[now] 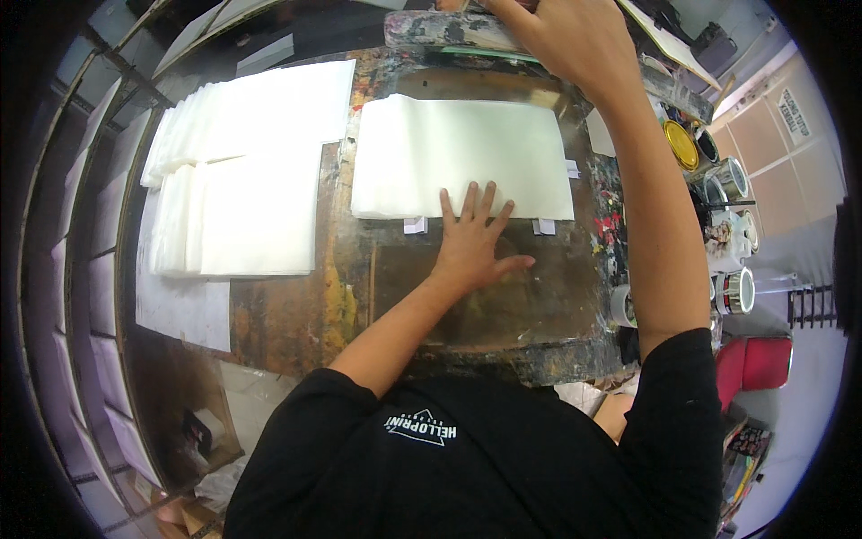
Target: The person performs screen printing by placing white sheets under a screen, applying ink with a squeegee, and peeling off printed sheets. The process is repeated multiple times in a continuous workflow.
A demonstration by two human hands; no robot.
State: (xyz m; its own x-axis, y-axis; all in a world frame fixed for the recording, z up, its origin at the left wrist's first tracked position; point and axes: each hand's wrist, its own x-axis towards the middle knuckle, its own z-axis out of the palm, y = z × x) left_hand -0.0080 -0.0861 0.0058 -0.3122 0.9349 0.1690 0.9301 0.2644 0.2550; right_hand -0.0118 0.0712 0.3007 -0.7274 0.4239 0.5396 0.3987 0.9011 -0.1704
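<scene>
My left hand (476, 235) lies with spread fingers on the near edge of a white, soft-looking rectangular sheet or stack of sheets (467, 139). Its thumb and palm extend over the brown, shiny board below. Small folded white tabs stick out along the sheet's edge: one tab (416, 225) near the left, another tab (544, 227) near the right, and a side tab (573, 169). My right hand (566, 36) reaches to the far edge of the table, above a paint-stained bar (431, 29). The picture's top edge cuts off most of its fingers, so what it holds is hidden.
Overlapping white stacks (260, 216) cover the table's left side, above a paper sheet (184, 310). Paint cans (736, 292) and a yellow lid (681, 145) line the right. A metal rack (108, 296) stands left, a red chair (763, 362) right.
</scene>
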